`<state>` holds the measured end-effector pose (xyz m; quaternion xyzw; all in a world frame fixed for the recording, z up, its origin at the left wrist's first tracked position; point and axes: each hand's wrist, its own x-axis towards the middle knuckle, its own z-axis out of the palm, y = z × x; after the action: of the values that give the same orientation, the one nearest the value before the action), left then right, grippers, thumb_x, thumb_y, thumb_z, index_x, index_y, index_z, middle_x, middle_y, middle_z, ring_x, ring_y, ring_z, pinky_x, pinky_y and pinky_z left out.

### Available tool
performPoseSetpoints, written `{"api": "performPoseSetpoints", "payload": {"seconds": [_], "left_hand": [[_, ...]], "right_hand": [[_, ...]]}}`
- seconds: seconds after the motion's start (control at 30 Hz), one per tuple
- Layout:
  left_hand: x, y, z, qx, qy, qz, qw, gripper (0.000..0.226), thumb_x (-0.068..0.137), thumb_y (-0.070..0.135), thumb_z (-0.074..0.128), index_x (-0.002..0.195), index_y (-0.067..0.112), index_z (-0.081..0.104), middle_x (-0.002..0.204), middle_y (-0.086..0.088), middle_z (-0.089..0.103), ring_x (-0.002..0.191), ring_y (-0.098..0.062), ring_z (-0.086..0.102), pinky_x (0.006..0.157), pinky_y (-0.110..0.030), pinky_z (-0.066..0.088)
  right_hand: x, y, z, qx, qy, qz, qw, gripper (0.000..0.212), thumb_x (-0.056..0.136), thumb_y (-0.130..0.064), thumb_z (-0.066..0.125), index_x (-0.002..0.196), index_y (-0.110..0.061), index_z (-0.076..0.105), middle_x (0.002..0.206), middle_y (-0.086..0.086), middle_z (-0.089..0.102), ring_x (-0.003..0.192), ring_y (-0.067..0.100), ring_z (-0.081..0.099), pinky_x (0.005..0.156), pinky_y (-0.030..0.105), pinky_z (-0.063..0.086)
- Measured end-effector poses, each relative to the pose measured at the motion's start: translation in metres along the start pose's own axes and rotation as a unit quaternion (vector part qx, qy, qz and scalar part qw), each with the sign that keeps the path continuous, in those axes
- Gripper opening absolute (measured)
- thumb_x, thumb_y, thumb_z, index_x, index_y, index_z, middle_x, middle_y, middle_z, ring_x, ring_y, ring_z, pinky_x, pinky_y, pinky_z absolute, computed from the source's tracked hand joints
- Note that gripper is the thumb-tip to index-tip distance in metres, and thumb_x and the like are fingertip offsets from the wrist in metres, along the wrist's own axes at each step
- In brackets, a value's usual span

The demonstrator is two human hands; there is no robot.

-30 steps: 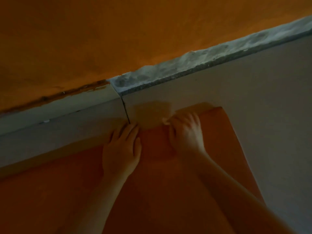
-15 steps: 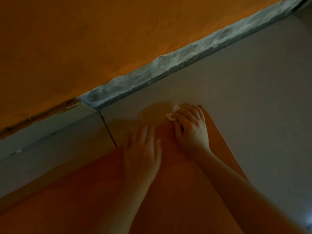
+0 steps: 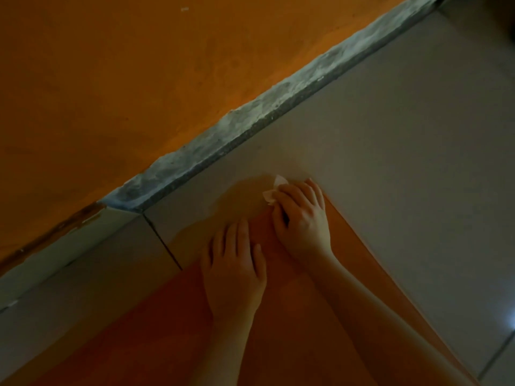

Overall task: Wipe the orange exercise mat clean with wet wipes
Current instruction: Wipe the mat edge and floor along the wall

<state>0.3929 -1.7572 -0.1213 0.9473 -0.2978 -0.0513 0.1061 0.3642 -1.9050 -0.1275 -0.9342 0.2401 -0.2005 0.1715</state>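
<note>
Orange mat (image 3: 145,338): lies flat on the floor (image 3: 404,162); its far corner is under the right hand.
Floor: grey tiles, with a dark joint (image 3: 163,243) just left of the mat's far end.
Wall (image 3: 139,79): orange, with a rough grey strip (image 3: 278,101) along its foot, near the mat's corner.
In the way: both forearms cover part of the mat.
Left hand (image 3: 234,271): palm down, fingers straight, flat on the mat, holding nothing.
Right hand (image 3: 302,218): fingers curled, gripping a white wet wipe (image 3: 274,189) that sticks out past the fingertips.
</note>
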Motion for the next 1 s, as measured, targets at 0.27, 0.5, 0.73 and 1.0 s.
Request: {"api": "performPoseSetpoints", "payload": {"seconds": [0.27,0.5,0.73,1.0], "left_hand": [[-0.001,0.001,0.001,0.004,0.012,-0.007,1.0,0.049,0.096,0.034,0.033,0.131,0.01,0.057,0.127,-0.009,0.062,0.119,-0.03,0.056,0.1,-0.048,0.041],[0.0,0.002,0.004,0.012,0.03,-0.009,0.999,0.052,0.096,0.035,0.029,0.135,0.012,0.053,0.13,-0.008,0.061,0.12,-0.029,0.057,0.103,-0.049,0.039],[-0.003,0.001,0.003,0.002,0.026,-0.014,1.0,0.054,0.097,0.038,0.024,0.139,0.015,0.048,0.135,-0.005,0.056,0.125,-0.026,0.052,0.107,-0.048,0.037],[-0.003,0.001,0.001,0.008,0.027,0.0,1.0,0.046,0.101,0.029,0.033,0.142,0.012,0.043,0.139,-0.013,0.05,0.132,-0.033,0.041,0.109,-0.054,0.03]], "right_hand": [[0.001,-0.001,-0.001,-0.015,0.01,0.055,0.998,0.027,0.092,-0.015,0.046,0.099,-0.006,0.071,0.107,0.006,0.067,0.107,0.025,0.057,0.114,0.044,0.026],[0.034,0.013,-0.017,-0.039,-0.083,0.123,0.988,0.032,0.094,-0.014,0.041,0.092,-0.012,0.073,0.101,0.002,0.067,0.104,0.023,0.053,0.093,0.034,0.031],[0.026,0.033,-0.029,0.068,-0.049,0.23,0.97,0.034,0.089,0.001,0.041,0.059,-0.004,0.056,0.063,0.01,0.057,0.059,0.027,0.051,0.058,0.039,0.046],[-0.026,0.054,-0.066,0.065,-0.094,0.27,0.956,0.031,0.087,0.004,0.042,0.084,-0.002,0.072,0.082,0.009,0.071,0.054,0.019,0.056,0.05,0.027,0.045]]}}
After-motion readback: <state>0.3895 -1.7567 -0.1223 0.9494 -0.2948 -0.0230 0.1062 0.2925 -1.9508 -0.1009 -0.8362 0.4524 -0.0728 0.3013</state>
